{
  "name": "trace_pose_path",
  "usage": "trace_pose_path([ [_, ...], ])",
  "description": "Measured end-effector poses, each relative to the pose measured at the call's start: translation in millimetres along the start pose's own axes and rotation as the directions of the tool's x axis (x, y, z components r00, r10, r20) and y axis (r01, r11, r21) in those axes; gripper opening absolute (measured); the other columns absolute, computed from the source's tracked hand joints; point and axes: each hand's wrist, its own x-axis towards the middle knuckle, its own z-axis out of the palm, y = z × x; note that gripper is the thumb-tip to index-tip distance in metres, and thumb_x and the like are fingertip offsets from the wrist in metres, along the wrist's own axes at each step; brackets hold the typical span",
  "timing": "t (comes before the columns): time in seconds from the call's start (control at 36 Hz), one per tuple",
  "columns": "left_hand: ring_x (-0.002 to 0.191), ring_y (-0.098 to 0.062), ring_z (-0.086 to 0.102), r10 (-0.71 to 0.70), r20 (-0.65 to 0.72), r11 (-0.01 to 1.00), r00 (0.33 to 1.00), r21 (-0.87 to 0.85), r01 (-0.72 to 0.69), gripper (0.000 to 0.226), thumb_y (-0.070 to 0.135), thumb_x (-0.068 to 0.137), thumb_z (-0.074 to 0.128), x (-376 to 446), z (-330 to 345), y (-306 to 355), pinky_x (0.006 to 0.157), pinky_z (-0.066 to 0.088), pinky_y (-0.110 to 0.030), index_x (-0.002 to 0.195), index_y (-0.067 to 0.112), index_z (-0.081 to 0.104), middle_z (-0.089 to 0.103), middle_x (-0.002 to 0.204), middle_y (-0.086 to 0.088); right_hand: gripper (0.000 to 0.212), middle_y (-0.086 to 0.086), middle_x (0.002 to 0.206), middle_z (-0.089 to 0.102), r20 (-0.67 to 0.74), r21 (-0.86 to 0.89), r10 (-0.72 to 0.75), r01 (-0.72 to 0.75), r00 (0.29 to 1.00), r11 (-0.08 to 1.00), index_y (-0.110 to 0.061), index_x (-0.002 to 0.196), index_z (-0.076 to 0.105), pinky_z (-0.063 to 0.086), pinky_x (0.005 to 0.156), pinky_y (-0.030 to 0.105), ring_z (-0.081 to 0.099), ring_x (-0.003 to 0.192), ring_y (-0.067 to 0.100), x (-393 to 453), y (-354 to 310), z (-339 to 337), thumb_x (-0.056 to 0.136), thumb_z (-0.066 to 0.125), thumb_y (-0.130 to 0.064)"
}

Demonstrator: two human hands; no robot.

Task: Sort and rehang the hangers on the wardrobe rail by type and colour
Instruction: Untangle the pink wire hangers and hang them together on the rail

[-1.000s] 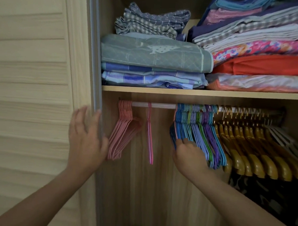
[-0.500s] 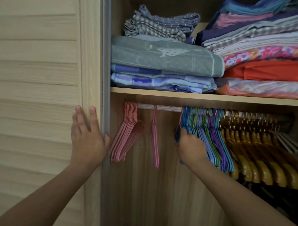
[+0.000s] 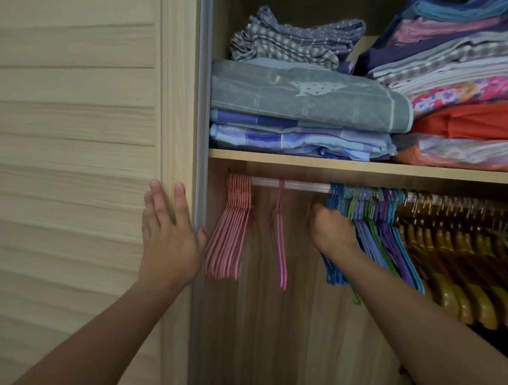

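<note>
1. A wood-grain wardrobe door (image 3: 74,155) had the left hand (image 3: 169,241) pressed flat, fingers straight.
2. Folded fabrics (image 3: 306,98) filled the shelf (image 3: 335,164).
3. The metal rail (image 3: 291,184) carried thin pink hangers (image 3: 230,229), blue hangers (image 3: 335,268) and wooden hangers (image 3: 462,259).
4. The right hand (image 3: 329,230) clutched the blue hangers.

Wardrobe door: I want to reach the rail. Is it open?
Open: the wardrobe door is slid aside, baring the rail and hangers.
</note>
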Motion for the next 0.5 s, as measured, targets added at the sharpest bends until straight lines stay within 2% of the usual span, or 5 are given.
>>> trace_pose_path([
  [0.25,0.149,-0.061,0.002,-0.01,0.089,1.0,0.996,-0.015,0.012,0.089,0.028,0.1,0.058,-14.1,-10.5,5.9,0.121,0.014,-0.065,0.161,-0.001,0.0,-0.006,0.16,-0.043,0.014,0.018,0.088,0.068,0.049,0.26,0.123,-0.132,0.991,0.957,-0.013,0.087,0.062,0.043,0.061,0.035,0.064,0.082,0.04,-100.3,-15.6,0.9,0.088,0.048,-0.015],
  [0.33,0.152,-0.052,0.011,-0.092,0.081,0.973,0.992,-0.206,0.107,0.075,0.018,0.097,0.054,-47.3,-24.7,7.4,0.123,0.019,-0.058,0.162,0.008,0.017,0.004,0.162,-0.038,0.026,0.005,0.067,0.063,0.139,0.379,0.189,-0.228,0.972,0.897,-0.023,0.071,0.057,0.042,0.051,0.026,0.059,0.062,0.024,-157.0,-5.4,14.0,0.093,0.05,-0.013],
  [0.39,0.15,-0.035,0.023,-0.14,0.072,0.898,0.988,-0.411,0.157,0.065,0.011,0.094,0.052,-99.7,-30.2,13.8,0.125,0.023,-0.038,0.156,0.009,0.033,0.02,0.16,-0.027,0.032,-0.004,0.067,0.063,0.229,0.469,0.246,-0.328,0.942,0.82,-0.031,0.07,0.057,0.044,0.055,0.029,0.06,0.065,0.02,-205.5,5.8,30.5,0.096,0.05,-0.013],
  [0.44,0.133,-0.019,0.041,-0.215,0.183,0.822,0.959,-0.496,0.279,0.05,0.002,0.095,0.051,-166.7,-26.1,19.6,0.116,0.029,-0.022,0.144,0.008,0.049,0.043,0.143,-0.011,0.036,-0.014,0.066,0.061,0.308,0.531,0.295,-0.42,0.905,0.736,-0.037,0.073,0.06,0.053,0.061,0.036,0.061,0.064,0.018,-253.1,16.8,46.3,0.096,0.049,-0.011],
  [0.5,0.116,-0.017,0.055,-0.288,0.444,0.75,0.848,-0.446,0.488,0.032,0.01,0.099,0.051,-239.0,-11.1,21.9,0.103,0.041,-0.03,0.129,0.013,0.063,0.059,0.126,-0.001,0.037,-0.013,0.065,0.06,0.394,0.526,0.318,-0.496,0.862,0.691,-0.037,0.077,0.062,0.058,0.062,0.043,0.062,0.061,0.018,-296.1,28.9,60.0,0.096,0.048,-0.008],
])
